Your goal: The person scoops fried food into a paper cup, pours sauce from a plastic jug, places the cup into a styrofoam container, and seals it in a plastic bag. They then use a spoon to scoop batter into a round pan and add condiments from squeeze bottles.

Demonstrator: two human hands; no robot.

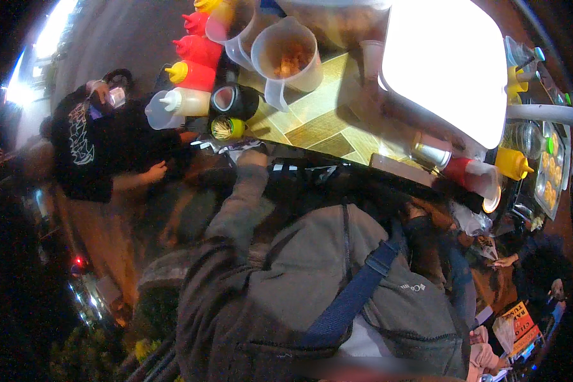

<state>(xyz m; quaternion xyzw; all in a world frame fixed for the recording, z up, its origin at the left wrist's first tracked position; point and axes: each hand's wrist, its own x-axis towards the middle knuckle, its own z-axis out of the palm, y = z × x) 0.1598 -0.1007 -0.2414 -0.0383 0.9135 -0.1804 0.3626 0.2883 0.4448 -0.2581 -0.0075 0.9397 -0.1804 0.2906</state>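
My left arm, in a grey-brown sleeve, reaches forward to the near edge of the food counter (349, 148). My left hand (253, 158) is there, touching or just over some crumpled shiny plastic (232, 150). Its fingers are blurred and partly hidden, so I cannot make out whether it grips anything. Just beyond it stands a yellow-green cup of wooden sticks (228, 128), with a dark round container (234, 100) behind. Farther back is a clear measuring jug (289, 56) with brown food pieces inside. I cannot pick out my right hand.
Squeeze bottles (194, 75) in red, yellow and white line the counter's left side. A large white lid or board (449, 67) glares at the right. Paper cups (431, 149) and a yellow squeeze bottle (513, 164) stand near the right edge. A person in black (102, 140) is at the left.
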